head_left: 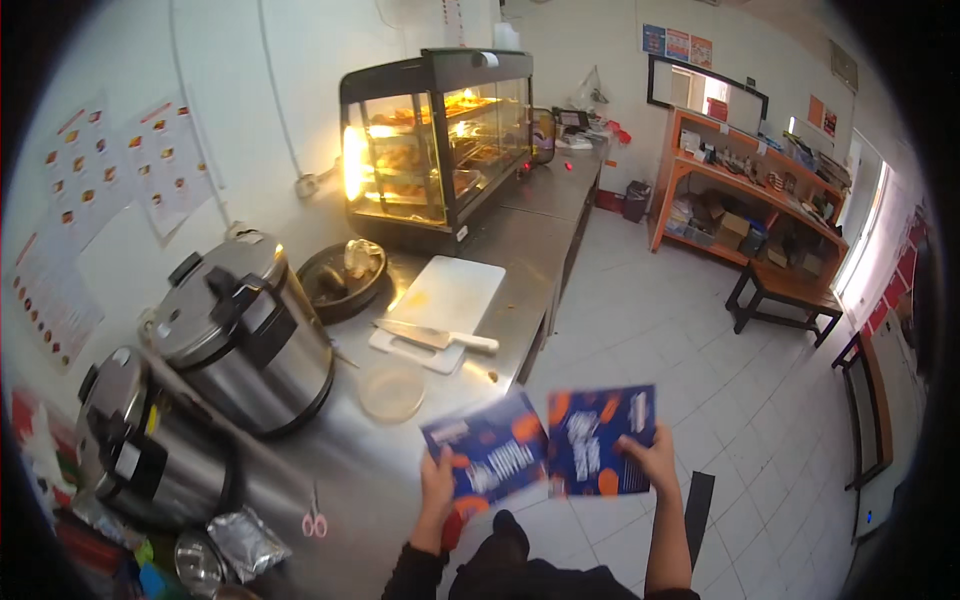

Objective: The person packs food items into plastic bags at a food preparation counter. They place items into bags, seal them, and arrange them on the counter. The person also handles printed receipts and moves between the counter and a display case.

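Two flat blue printed pieces with orange patches and white lettering are held up before me, over the counter's edge and the floor. My left hand (440, 480) grips the left blue printed piece (491, 454), which is tilted and a little blurred. In my right hand (654, 457) is the right blue printed piece (596, 431), pinched at its right side with the thumb on top. The two pieces nearly meet at their inner edges. Whether they are cards or flattened packets I cannot tell.
On the steel counter (315, 457) lie a white cutting board (450, 292) with a knife (439, 335), a round plastic lid (391, 393) and pink-handled scissors (314, 517). Two large steel cookers (255, 337) stand left. A lit food display case (442, 142) and a stone mortar (319, 304) are behind.
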`<state>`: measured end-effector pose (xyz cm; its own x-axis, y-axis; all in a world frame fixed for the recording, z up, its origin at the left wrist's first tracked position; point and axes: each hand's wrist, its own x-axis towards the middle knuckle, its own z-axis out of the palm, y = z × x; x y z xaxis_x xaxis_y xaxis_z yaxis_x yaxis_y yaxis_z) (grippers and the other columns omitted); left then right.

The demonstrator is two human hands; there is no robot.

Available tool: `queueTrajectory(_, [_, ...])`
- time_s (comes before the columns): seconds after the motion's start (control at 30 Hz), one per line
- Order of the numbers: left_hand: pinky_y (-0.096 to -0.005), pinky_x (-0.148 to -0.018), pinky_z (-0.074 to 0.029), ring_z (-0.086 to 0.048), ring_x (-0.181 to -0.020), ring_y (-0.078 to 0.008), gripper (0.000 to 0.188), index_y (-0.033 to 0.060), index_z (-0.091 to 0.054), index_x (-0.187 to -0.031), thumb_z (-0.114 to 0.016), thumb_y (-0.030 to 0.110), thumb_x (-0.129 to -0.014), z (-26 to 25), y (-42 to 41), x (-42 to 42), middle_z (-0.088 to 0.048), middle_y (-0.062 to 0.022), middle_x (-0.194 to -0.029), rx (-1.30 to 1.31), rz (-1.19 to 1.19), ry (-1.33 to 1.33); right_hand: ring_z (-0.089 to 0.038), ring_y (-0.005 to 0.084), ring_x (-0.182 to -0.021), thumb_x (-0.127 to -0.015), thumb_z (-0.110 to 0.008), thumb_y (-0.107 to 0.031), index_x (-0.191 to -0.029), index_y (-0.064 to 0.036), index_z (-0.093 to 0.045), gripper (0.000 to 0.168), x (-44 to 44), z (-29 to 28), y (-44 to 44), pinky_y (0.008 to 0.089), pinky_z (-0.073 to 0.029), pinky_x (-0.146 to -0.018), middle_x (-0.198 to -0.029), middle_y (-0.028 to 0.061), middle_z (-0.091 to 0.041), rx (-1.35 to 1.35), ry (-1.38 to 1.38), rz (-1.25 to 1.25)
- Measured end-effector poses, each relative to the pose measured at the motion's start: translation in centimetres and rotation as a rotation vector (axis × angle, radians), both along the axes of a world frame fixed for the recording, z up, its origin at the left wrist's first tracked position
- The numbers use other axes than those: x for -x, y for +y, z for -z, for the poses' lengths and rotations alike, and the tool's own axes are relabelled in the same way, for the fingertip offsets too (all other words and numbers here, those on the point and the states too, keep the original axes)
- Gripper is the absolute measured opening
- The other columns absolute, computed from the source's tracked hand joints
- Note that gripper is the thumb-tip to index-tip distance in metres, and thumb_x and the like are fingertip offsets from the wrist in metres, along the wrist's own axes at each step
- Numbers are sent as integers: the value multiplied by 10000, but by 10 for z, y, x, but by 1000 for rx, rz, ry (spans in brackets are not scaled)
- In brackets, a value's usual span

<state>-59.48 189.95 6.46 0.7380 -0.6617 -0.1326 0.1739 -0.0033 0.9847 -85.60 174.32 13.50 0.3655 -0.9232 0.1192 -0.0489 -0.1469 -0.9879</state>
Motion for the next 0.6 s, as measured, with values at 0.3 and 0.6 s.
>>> queueTrajectory(0.3, [-347, -883, -344, -438, -1013, -258, 617, -44, -178, -1236, -543, 175, -788, 92, -230, -248, -382, -196, -1159, 155, -423, -217, -577, 133, -661, -766, -562, -103, -943, -4, -482, 218, -120, -14, -194, 256, -495, -589, -844, 77, -571, -300, -429, -12])
queueTrajectory(0.6, [-328, -975, -242, -294, -1177, -203, 656, -11, -249, -1250, -251, 506, -847, -54, -411, -181, -309, -117, -1271, 345, 310, 229, -519, 153, -876, -814, -490, -95, -1008, 4, -499, 217, -259, 14, -373, 275, -393, -776, -932, 64, -560, -26, -209, -432])
